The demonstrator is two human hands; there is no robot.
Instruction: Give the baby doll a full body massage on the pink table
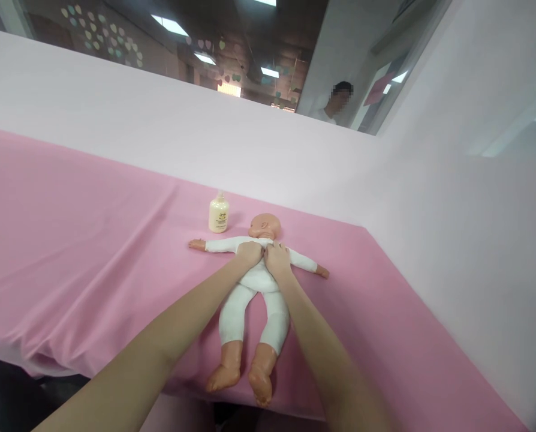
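- Head view, frame centre: doll [255, 288] supine on worktop [92, 240], head up-frame, feet toward lower edge.
- Left hand [249, 253] and right hand [277, 258], equally near, fingers curled shut on its chest.

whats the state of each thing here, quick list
doll: lying on its back, arms spread, in a white suit, feet at the near edge
left hand: on the doll's chest, fingers curled, grip unclear
right hand: on the doll's chest beside the left, grip unclear
bottle: upright, beside the doll's head, not touching it
cloth: spread flat, creased, draped over the near edge
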